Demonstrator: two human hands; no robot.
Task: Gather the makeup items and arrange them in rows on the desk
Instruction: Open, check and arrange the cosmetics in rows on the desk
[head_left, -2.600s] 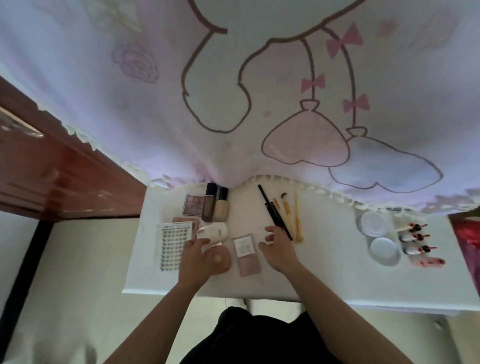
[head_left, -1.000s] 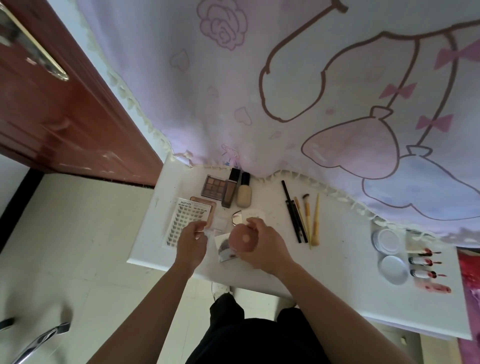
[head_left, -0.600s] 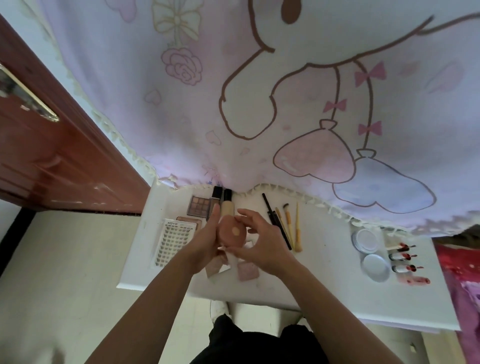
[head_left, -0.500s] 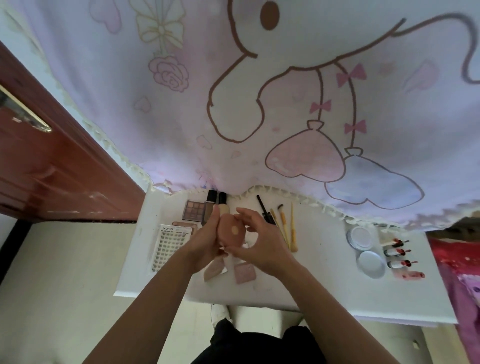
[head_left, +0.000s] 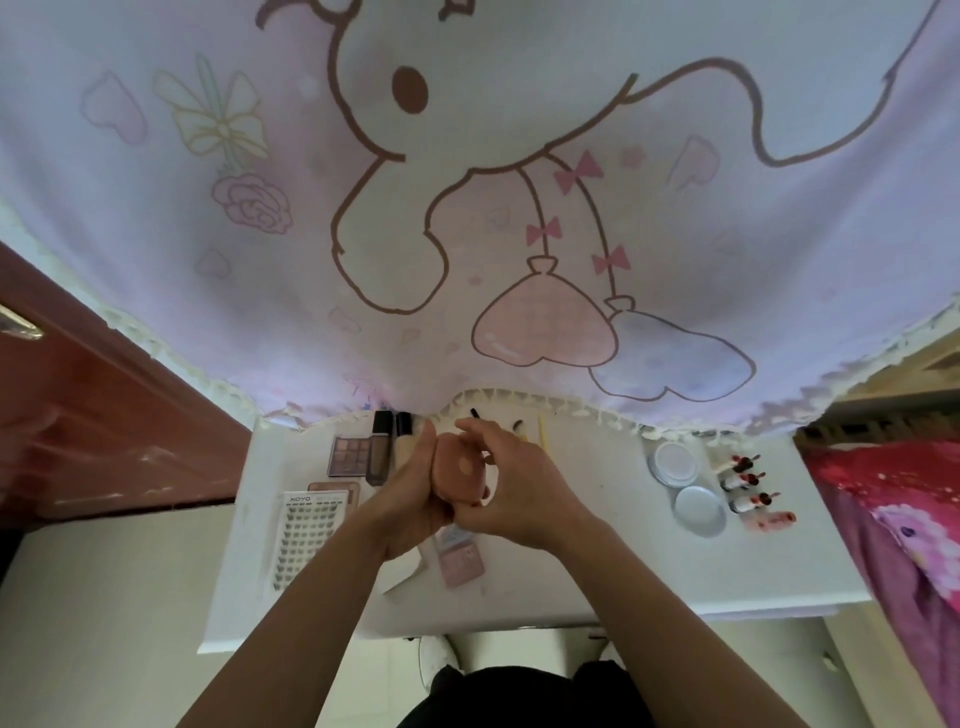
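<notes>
Nearest, dark clothing at the bottom edge, with two bare forearms reaching up from it over the white tabletop.

- Pink square compact: flat on the tabletop, just under the wrists, partly hidden by them.
- Left hand: grip cupped round the left side of the peach makeup sponge, thumb lying straight up along it.
- Right hand: grip curled over the sponge's top and right side. The sponge is held between both hands, raised above the middle of the tabletop.
- Lash tray: white card of small lashes, left of the hands, lying flat.
- Eyeshadow palette: beyond the tray, touching a dark foundation bottle; a paler bottle beside that, partly behind the left thumb.
- Two round lidded jars: right of the hands, one nearer than the other.
- Small red-capped tubes: a column just right of the jars, with a pink tube at the near end.
- Brushes: only tips show past the right fingers.
- Printed cartoon cloth: hangs over the far edge.
</notes>
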